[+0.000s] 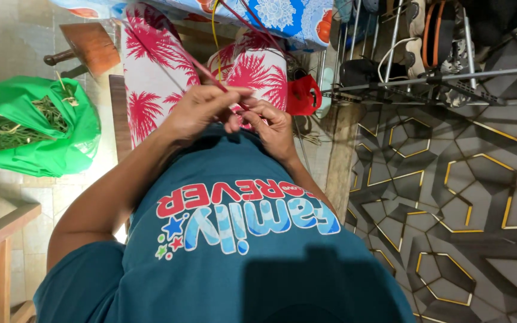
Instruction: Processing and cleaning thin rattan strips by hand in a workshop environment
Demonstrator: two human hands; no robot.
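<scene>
Each hand's grip is closed: left hand (201, 110) and right hand (270, 125) pinch a red strand (207, 75).

Scene evenly and brightly lit; a soft shadow is cast on the shirt (306, 281); straight lines are bent at the edges.

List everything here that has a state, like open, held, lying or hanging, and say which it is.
Left hand: closed, pinching the red strand.
Right hand: fingers curled on the same strand.
Red strand: held taut, running up and away.
Green bag: open on the floor, grassy stalks inside.
Metal rack: loaded with shoes.
</scene>
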